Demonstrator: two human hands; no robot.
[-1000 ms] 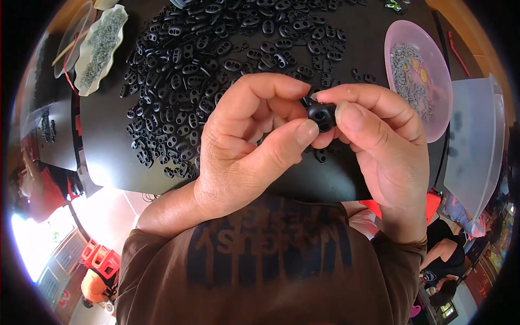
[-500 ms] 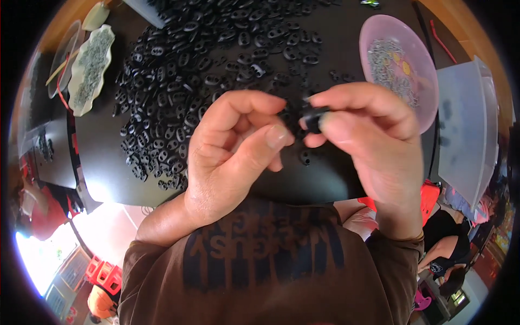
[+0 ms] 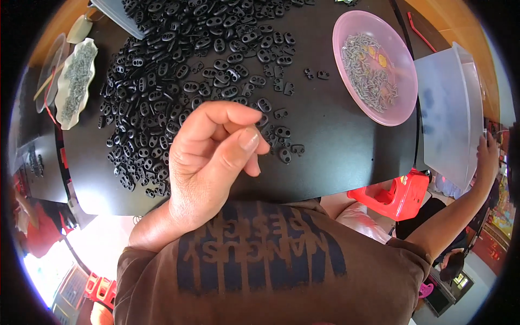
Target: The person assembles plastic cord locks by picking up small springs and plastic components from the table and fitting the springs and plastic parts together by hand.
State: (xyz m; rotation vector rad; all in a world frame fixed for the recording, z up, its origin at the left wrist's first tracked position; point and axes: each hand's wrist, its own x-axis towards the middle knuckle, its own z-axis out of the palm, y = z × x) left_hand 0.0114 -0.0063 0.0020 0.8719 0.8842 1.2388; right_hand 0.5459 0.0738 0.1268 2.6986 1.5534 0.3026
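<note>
The left hand (image 3: 210, 154) curled loosely, narrowly gapped, beside glossy two-holed black ovals (image 3: 143, 103), while the right hand (image 3: 488, 154), its grip impossible to tell, met the smooth translucent bin (image 3: 450, 103)

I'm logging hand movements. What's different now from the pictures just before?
The right hand has moved away from the left hand, out to the right beside the translucent bin. The black piece it held is no longer visible; whether it was let go is unclear. The left hand remains half curled over the table; the pile of black pieces and the pink bowl look undisturbed, though the view has shifted.
</note>
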